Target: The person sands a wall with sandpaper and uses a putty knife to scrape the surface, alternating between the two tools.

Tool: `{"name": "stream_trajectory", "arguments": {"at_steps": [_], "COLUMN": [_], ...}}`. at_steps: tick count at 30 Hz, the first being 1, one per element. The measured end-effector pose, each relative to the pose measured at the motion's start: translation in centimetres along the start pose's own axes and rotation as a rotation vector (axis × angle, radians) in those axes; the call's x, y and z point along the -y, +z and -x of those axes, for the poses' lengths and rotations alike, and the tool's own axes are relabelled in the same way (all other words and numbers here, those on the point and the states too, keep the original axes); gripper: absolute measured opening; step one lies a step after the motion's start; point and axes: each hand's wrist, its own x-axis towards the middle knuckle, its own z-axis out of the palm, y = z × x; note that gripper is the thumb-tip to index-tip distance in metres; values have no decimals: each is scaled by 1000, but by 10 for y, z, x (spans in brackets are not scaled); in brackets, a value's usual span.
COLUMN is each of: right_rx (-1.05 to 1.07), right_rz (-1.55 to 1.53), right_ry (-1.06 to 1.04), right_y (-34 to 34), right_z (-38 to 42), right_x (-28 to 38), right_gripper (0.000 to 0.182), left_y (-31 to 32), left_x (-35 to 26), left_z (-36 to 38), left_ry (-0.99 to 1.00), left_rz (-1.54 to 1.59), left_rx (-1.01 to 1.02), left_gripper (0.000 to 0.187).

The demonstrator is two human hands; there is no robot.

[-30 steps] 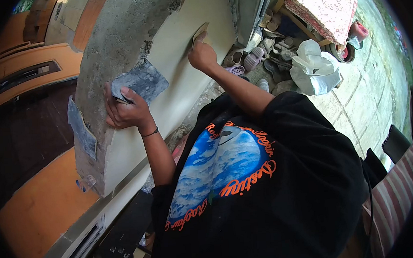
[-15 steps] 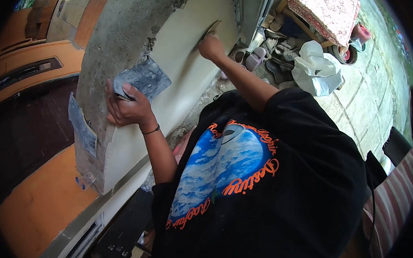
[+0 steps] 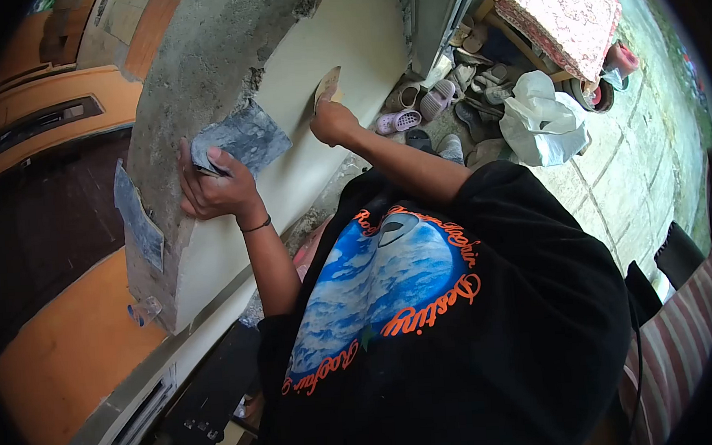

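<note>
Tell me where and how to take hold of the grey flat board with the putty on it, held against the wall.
Grip the grey flat putty board at its lower left corner, coming from the rough bare side of the wall. The left hand holds it there, thumb on the face. The rest of the face is smeared and angles toward the cream wall, where the right hand works a small flat scraper.

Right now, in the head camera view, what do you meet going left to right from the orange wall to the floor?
Orange wall → left hand holding a grey plaster board → right hand with a scraper → sandals → white plastic bag → tiled floor.
</note>
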Motion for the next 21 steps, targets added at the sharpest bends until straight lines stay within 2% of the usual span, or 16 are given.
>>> {"name": "stream_trajectory", "arguments": {"at_steps": [1, 3, 4, 5, 7, 9, 10, 11, 13, 15, 16, 17, 19, 20, 21], "right_rx": [-77, 116, 75, 26, -19, 40, -60, 70, 177, 197, 249, 196, 223, 223, 308], "right_rz": [23, -187, -291, -266, -208, -172, -75, -121, -110, -401, -585, -476, -93, -290, -60], "right_ry": [-14, 213, 209, 243, 184, 139, 74, 110, 184, 275, 247, 201, -5, 135, -6], "right_y": [5, -19, -14, -3, -21, -20, -9, -17, -23, -4, 14, 4, -3, -5, -8], "right_z": [-3, -17, -37, -64, -47, -14, 4, 15, -4, -49, -81, -72, -44, -24, -12], "right_x": [-1, -14, -41, -71, -54, -9, 7, 18, 4, -44, -82, -76, -40, -14, -2], "right_gripper": [78, 82, 67, 43, 30, 40, 54, 67, 78, 76, 70, 53, 46, 53, 71], "left_y": [1, 0, -2, -3, -1, 0, -2, -1, 1, -2, -5, -5, -2, -3, -2], "left_x": [-1, 2, 3, 1, 0, 0, 1, 1, 0, -1, -1, -2, -1, -1, -2], "left_z": [0, 1, 1, 0, -2, 0, 2, 2, -1, -1, 1, 1, -4, -3, -3], "left_ry": [-1, -1, 1, -10, -18, -6, -10, -9, -6, -27, -29, -23, -8, -3, -1], "left_rz": [1, -8, -16, -3, 13, 13, 12, 14, 11, 13, 9, 15, 23, 21, 22], "left_rx": [-2, 28, 31, 37, 41, 25, 30, 27, 16, 34, 37, 37, 31, 25, 16], "left_gripper": [49, 49, 49, 49, 49, 50, 50, 50, 50, 50, 50, 50, 50, 50, 50]}}
